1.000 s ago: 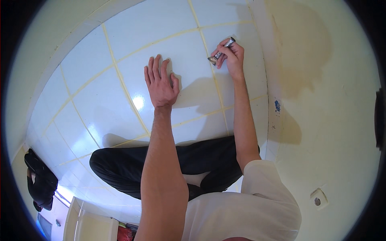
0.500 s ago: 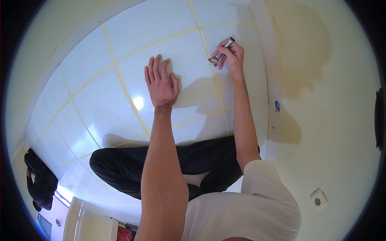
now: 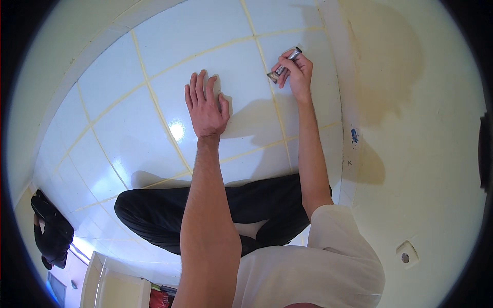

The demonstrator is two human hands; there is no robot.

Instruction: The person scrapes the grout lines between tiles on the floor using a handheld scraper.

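Between the fingers and thumb of my right hand (image 3: 299, 76) is a small silver tube (image 3: 295, 54). It has a dark cap at its upper right end and a wider, flattened end at the lower left. The hand holds it tilted, close above the white tiled floor (image 3: 226, 61), beside a yellowish grout line. Part of the tube is hidden by my fingers. My left hand (image 3: 207, 110) rests palm down on a tile to the left, fingers spread, with nothing in it.
My crossed legs in black trousers (image 3: 154, 215) lie near me. A pale wall (image 3: 421, 143) with a brown stain and a wall socket (image 3: 405, 255) rises on the right. Black clothing (image 3: 51, 231) hangs at the far left. Near the lower edge is a red item (image 3: 159, 299).
My right hand and the tube have shifted very slightly to the right. The left hand has stayed in place.
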